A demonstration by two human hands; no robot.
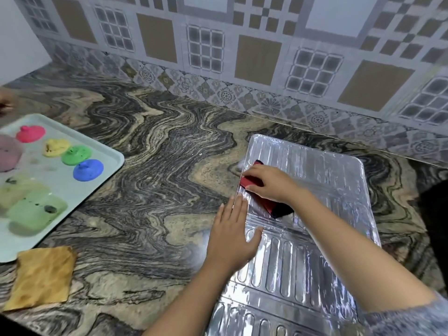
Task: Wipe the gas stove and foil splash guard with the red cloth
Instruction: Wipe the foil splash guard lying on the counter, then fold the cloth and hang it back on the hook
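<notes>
Countertop (pixel 157 166): the marbled slab runs under both hands and takes the pressure, so firm strokes look safe here.
Foil splash guard (pixel 327 185): it lies flat on the counter beneath both hands, ribbed panels running back toward the person. Thin foil will likely crumple or skate, so strokes are best run along the ribs, not across them.
Tray (pixel 110 157): well out beyond the left hand, carrying coloured lumps. It is best left alone.
Yellow cloth (pixel 43 277): it lies near the tray, far to the left of the left hand, and has no part in this job.
Left hand (pixel 232 236): it lies flat with fingers straight, bridging the guard's left edge and the counter. It should press down there while the other hand wipes.
Right hand (pixel 269 183): just ahead of the left hand, its fingers and thumb are curled round the cloth, pressing it to the foil.
Red cloth (pixel 251 181): it is bunched under the right hand near the guard's far left corner. Opening it flatter would cover more foil per pass.
Gas stove: I can't make it out for certain from here, so it waits.
</notes>
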